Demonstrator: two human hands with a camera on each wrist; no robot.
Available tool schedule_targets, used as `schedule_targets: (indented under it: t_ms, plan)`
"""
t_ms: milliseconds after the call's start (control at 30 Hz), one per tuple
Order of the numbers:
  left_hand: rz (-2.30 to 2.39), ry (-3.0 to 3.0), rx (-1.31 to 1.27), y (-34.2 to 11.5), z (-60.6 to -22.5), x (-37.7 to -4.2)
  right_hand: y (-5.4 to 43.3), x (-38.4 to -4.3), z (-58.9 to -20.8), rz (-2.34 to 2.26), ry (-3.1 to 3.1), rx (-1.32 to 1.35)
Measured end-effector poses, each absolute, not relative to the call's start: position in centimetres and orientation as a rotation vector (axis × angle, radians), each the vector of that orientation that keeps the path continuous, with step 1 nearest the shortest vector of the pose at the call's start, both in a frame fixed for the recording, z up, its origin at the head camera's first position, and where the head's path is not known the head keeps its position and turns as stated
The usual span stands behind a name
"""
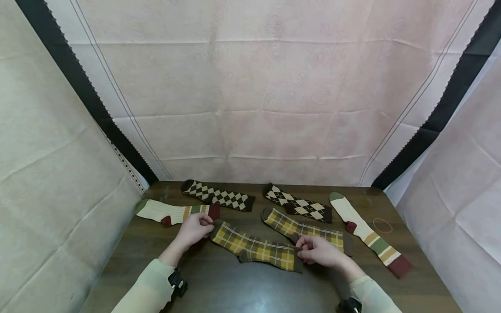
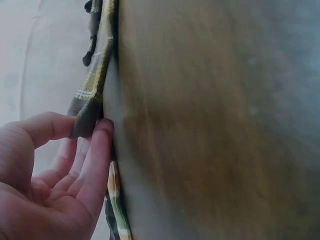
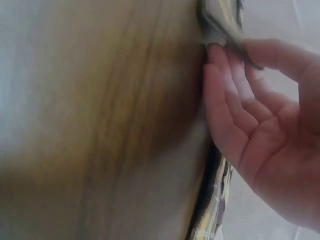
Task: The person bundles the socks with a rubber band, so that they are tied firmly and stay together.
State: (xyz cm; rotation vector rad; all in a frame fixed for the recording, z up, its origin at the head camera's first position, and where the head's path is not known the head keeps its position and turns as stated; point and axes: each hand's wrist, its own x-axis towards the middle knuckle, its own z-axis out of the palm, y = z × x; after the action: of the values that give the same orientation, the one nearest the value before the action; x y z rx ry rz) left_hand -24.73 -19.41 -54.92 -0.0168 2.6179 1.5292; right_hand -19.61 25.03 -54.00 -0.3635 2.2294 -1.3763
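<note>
A yellow plaid sock [image 1: 260, 251] with dark toe and cuff lies stretched between both hands. My left hand [image 1: 194, 228] pinches its toe [image 2: 88, 119] between thumb and fingers. At the other end, the cuff [image 1: 298, 259] is between the thumb and fingers of my right hand [image 1: 322, 251]. Just behind lies a matching plaid sock [image 1: 282, 222], its cuff end partly covered by the right hand. A cream sock [image 1: 154, 211] with a striped, maroon cuff lies beside the left hand, and its match [image 1: 362, 229] slants at the right.
Two black-and-cream argyle socks [image 1: 223, 197] [image 1: 299, 204] lie along the back of the dark wooden table [image 1: 250, 291]. A thin pinkish ring [image 1: 383, 233] is on the right side. Pale cloth sheets [image 1: 274, 87] rise behind and at both sides.
</note>
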Motion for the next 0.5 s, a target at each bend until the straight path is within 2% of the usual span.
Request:
schedule_targets:
  t_ms: [200, 500]
  plan:
    - [1.565, 2.495, -0.001, -20.7, -55.0, -23.3, 24.1, -19.7, -54.6, -1.446, 2.253, -0.304]
    - [1.502, 2.350, 0.121, -23.1, -54.8, -22.2, 23.6, -20.0, -54.6, -1.337, 2.370, -0.359]
